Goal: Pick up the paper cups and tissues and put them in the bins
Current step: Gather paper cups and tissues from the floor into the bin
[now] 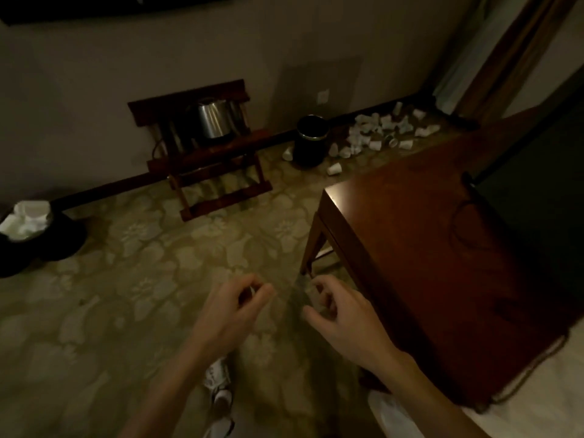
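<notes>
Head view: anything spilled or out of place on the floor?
Yes. Paper cups lie scattered on the carpet beside the black bin, many tipped over. The left bin is heaped full.

We count two round black bins [309, 143], one shiny steel kettle [214, 119], one dark wooden rack [221, 146], one brown wooden table [410, 222] and twenty-odd white paper cups [334, 169].

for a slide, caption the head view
Left hand and right hand over carpet; near bin heaped white, paper cups strewn beside far bin.
</notes>
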A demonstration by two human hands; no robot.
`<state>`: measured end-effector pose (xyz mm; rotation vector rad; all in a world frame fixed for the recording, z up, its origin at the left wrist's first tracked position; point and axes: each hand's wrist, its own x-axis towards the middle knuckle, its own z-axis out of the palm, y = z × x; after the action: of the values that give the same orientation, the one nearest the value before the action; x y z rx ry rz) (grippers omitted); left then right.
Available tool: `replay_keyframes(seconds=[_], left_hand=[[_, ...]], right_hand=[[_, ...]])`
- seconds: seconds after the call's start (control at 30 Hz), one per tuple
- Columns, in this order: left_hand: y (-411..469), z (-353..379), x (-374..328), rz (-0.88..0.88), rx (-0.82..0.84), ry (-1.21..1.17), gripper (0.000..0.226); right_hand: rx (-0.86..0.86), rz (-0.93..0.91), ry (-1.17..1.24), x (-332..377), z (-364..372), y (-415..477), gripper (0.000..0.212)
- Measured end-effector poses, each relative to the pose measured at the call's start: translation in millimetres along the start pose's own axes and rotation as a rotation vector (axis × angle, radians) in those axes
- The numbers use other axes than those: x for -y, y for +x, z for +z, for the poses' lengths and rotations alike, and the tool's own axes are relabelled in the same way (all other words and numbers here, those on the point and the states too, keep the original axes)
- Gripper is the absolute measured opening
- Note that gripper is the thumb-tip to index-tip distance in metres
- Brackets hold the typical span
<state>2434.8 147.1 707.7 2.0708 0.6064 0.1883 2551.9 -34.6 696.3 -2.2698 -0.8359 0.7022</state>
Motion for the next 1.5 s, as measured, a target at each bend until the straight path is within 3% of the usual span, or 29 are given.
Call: replay_keyframes(seconds=[0.2, 0.43, 0.57, 0.87, 1.27, 1.4, 1.5], left_hand=[[153, -55, 66, 0.012, 0.112, -0.057, 0.035], [311, -74, 70, 0.098, 0.353, 0.002, 0.025], [398, -56, 69, 0.17, 0.42, 0.114, 0.032], [637, 13, 43, 0.126, 0.639, 0.336, 0.025], [896, 131, 53, -0.145, 0.72, 0.203, 0.022], [985, 201, 84, -0.211, 0.789, 0.251, 0.031], [1036, 248, 115, -0.255, 0.841, 0.3, 0.037]], right_hand=[[-0.089, 0.192, 0.09, 47, 26, 136, 0.027], [-0.186, 0.424, 0.239, 72, 7, 236, 0.032], [-0.256, 0.496, 0.298, 54, -6, 302, 0.035], [-0.333, 0.618, 0.39, -18, -75, 514, 0.032], [-0.35, 0.818, 0.449, -148, -172, 727, 0.027], [-0.381, 0.981, 0.684, -218, -169, 810, 0.02], [-0.37, 1.095, 0.958, -266, -162, 864, 0.028]])
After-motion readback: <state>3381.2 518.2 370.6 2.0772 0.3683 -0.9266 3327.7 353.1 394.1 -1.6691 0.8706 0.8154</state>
